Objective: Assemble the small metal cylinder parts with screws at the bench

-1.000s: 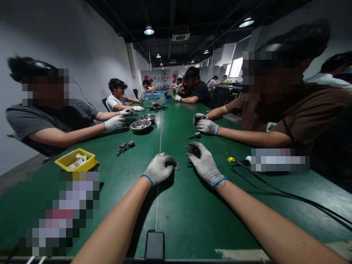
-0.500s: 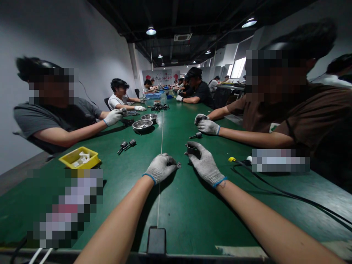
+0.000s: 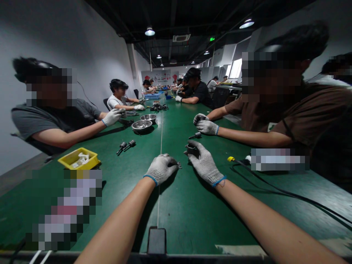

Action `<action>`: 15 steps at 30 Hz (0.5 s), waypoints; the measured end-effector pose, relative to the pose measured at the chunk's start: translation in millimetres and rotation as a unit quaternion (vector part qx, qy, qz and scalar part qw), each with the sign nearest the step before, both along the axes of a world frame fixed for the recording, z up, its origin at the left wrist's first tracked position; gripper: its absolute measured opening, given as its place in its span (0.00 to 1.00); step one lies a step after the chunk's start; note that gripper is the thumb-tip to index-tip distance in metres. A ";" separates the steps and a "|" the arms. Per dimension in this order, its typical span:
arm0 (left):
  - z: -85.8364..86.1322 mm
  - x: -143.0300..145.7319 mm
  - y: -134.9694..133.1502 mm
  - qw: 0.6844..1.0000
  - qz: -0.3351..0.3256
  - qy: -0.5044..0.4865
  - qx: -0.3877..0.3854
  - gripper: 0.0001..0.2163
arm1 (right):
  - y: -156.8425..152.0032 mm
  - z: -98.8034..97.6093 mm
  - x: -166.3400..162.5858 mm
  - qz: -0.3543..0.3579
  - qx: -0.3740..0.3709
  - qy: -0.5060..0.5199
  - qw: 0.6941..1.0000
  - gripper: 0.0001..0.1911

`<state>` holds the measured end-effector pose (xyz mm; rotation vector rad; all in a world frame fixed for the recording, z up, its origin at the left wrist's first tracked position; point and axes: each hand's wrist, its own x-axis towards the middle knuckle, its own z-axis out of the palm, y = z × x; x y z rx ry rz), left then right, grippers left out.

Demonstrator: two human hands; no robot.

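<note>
As we list what lies on the green table (image 3: 176,212), we enter first our left hand (image 3: 162,169), in a pale knit glove, fingers bunched against a small heap of metal pieces (image 3: 179,165); whether they pinch one, we cannot tell. Item: our right hand (image 3: 202,161), likewise gloved, thumb and forefinger clamped on a dark metal cylinder (image 3: 191,150), right of the heap. Beyond it we note one stemmed dark part (image 3: 196,135), near a co-worker's gloved hands (image 3: 208,127); to the left, two similar parts (image 3: 132,143), two steel bowls (image 3: 143,130), and a yellow tray (image 3: 92,161) holding white pieces (image 3: 84,158)
</note>
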<state>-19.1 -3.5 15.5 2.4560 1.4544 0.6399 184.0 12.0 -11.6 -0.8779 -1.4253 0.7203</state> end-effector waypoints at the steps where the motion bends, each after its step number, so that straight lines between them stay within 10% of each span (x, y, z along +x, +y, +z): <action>1: 0.3 0.3 -0.5 1.000 0.001 0.002 0.001 0.10 | -0.4 0.3 0.3 0.003 -0.002 -0.004 1.000 0.23; 15: -4.1 2.3 0.1 1.000 -0.013 0.002 0.018 0.10 | -2.1 3.5 3.5 -0.004 0.038 -0.035 0.999 0.22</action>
